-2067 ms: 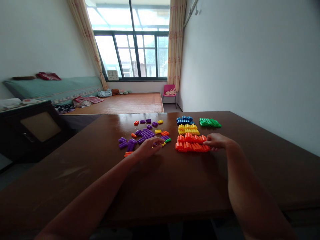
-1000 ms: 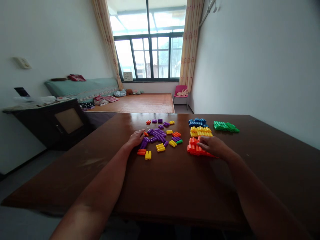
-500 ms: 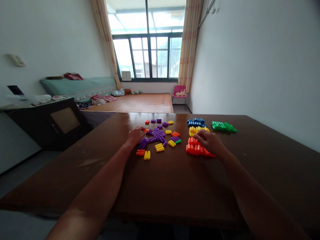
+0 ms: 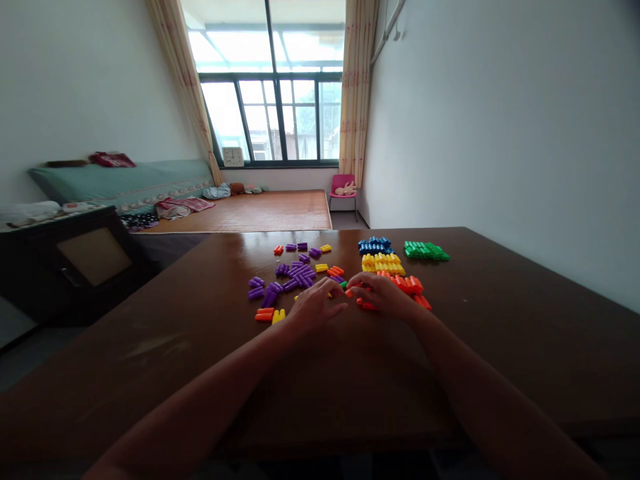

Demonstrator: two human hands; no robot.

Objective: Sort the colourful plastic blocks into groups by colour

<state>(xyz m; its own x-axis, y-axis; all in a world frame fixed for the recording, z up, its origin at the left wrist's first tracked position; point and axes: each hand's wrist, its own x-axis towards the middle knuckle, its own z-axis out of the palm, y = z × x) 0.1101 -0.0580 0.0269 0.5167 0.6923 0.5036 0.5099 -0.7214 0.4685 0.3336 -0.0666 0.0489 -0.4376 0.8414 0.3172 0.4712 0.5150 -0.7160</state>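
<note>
My left hand (image 4: pixel 316 305) hovers over the right side of the scattered plastic blocks, thumb and fingers apart, nothing seen between them. It partly hides some yellow blocks. Close by, my right hand (image 4: pixel 381 291) pinches a small orange plastic block (image 4: pixel 349 293) at its fingertips. Behind and beside that hand lies a group of orange blocks (image 4: pixel 410 285), partly covered by it. Purple blocks (image 4: pixel 301 274) form a loose heap left of centre. Around them are yellow blocks (image 4: pixel 321 268), a few orange ones (image 4: pixel 335 271) and a green one (image 4: pixel 344 285).
Sorted groups of yellow (image 4: pixel 383 263), blue (image 4: pixel 376 246) and green blocks (image 4: pixel 427 251) lie on the right of the brown table (image 4: pixel 200 373). Beyond the table are a bed (image 4: pixel 280 210), a pink chair (image 4: pixel 343 187) and a dark cabinet (image 4: pixel 75 250).
My left hand has moved right, from the left edge of the purple heap to near my right hand. The right hand has shifted toward it and now holds an orange block. The view has turned slightly right.
</note>
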